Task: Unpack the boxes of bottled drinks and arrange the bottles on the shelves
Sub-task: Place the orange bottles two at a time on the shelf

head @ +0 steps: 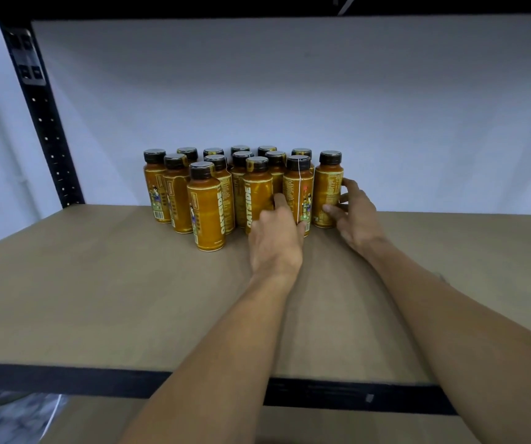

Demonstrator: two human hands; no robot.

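Several amber bottles (pixel 206 209) with black caps stand in a tight cluster at the back middle of the brown shelf board (pixel 97 283). My left hand (pixel 275 241) reaches into the front row, its index finger between two bottles and its thumb low on the front of a front-row bottle (pixel 297 184). My right hand (pixel 358 216) wraps the rightmost bottle (pixel 328 184), thumb on its front and fingers behind its right side. Both bottles stand upright on the board.
A black perforated upright (pixel 46 123) rises at the left, in front of a white wall. The shelf's black front rail (pixel 65 379) runs across below my forearms. A lower board (pixel 104 421) and crumpled clear plastic (pixel 11 415) show underneath.
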